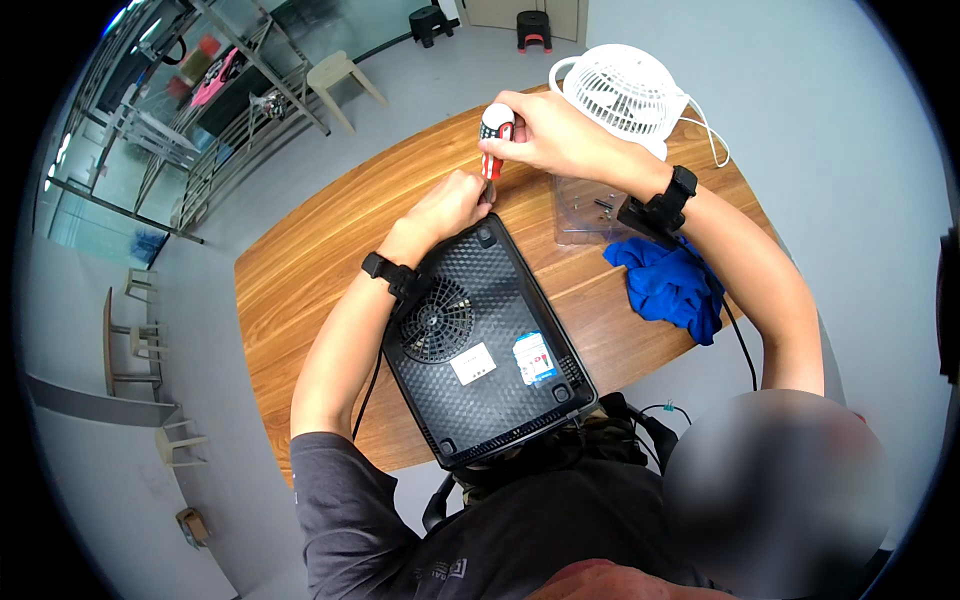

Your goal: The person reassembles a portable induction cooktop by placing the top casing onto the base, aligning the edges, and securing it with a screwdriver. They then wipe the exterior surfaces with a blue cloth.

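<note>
A black flat appliance, seemingly an induction cooker (pixel 470 290), lies underside up on the wooden table, showing a round fan grille, corner feet and two labels. My right hand (pixel 535 130) is closed round the red, white and dark handle of a screwdriver (pixel 492 165), held roughly upright beyond the appliance's far edge. Close by, at the screwdriver's lower end, my left hand (pixel 452 207) has its fingers curled together. Whatever lies between those fingers is hidden, and so is the screwdriver's tip.
Right of the appliance, a clear plastic box (pixel 575 215) holds small dark parts. A blue cloth (pixel 675 290) lies bunched near the table's right edge, and a white fan (pixel 625 95) stands behind. Black cables hang by my arms; stools and a metal rack stand beyond the table (pixel 300 250).
</note>
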`<state>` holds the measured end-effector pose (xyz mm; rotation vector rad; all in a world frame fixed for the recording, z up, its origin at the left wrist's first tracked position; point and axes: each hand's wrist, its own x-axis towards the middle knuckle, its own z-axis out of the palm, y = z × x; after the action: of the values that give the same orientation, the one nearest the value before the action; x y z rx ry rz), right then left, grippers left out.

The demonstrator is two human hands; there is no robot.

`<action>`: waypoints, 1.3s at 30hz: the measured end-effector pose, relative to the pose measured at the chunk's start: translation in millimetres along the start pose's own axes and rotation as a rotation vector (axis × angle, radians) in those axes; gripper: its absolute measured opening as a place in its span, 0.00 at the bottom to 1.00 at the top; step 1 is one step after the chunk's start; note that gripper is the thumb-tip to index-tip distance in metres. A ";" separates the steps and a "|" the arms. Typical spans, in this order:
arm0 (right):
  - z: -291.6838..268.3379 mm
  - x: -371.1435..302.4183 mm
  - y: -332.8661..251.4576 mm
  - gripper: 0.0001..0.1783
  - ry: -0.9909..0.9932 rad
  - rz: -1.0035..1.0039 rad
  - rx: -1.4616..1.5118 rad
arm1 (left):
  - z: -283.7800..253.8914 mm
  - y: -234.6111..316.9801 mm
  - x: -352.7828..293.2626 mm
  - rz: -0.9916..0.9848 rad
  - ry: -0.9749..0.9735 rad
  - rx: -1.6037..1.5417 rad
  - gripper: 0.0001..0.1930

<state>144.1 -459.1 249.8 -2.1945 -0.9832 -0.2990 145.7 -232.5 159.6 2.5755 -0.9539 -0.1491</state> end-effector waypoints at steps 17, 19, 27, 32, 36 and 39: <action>10.2 5.4 -0.1 0.22 -0.141 0.038 -0.034 | 3.2 -6.6 13.0 0.011 -0.062 -0.118 0.03; 12.1 6.9 1.9 0.24 -0.160 0.050 -0.045 | 7.9 -15.9 14.6 0.006 -0.072 -0.130 0.04; 20.1 11.7 9.0 0.25 -0.164 0.097 -0.014 | 16.9 -32.5 14.7 0.020 -0.083 -0.190 0.05; 22.3 14.5 11.7 0.25 -0.167 0.101 -0.009 | 8.1 -17.3 15.4 -0.025 -0.141 -0.210 0.06; 25.1 12.7 11.2 0.24 -0.164 0.058 -0.013 | 12.6 -24.9 12.0 -0.045 -0.131 -0.212 0.07; 26.4 12.8 13.6 0.24 -0.161 0.062 -0.007 | 11.5 -25.3 11.3 -0.048 -0.117 -0.213 0.07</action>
<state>160.8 -440.2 229.6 -2.2787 -0.9989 -0.0982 167.0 -226.0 139.5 2.4155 -0.8658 -0.3965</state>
